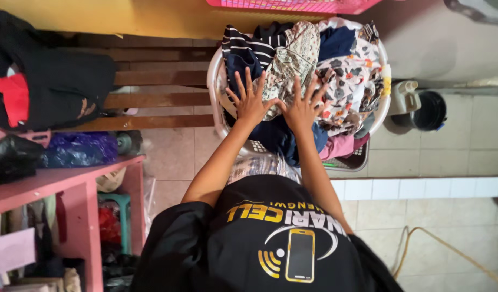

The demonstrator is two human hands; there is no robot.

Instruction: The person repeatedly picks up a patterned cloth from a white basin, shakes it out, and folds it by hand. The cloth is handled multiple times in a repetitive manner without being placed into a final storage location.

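Note:
A white laundry basket stands on the tiled floor in front of me, heaped with clothes. On the heap lie a dark striped garment, a beige patterned cloth, a white printed cloth, a navy piece and a pink piece. My left hand rests flat on the pile near the basket's left rim, fingers spread. Just to its right, my right hand also presses flat on the clothes with its fingers apart. Neither hand grips anything. My black printed shirt fills the bottom of the view.
A wooden slatted bench at the left carries black clothing and a red piece. Below it is a pink shelf unit with bags. A pink basket is at the top, a black bucket and white jug to the right, and a yellow hose on the floor.

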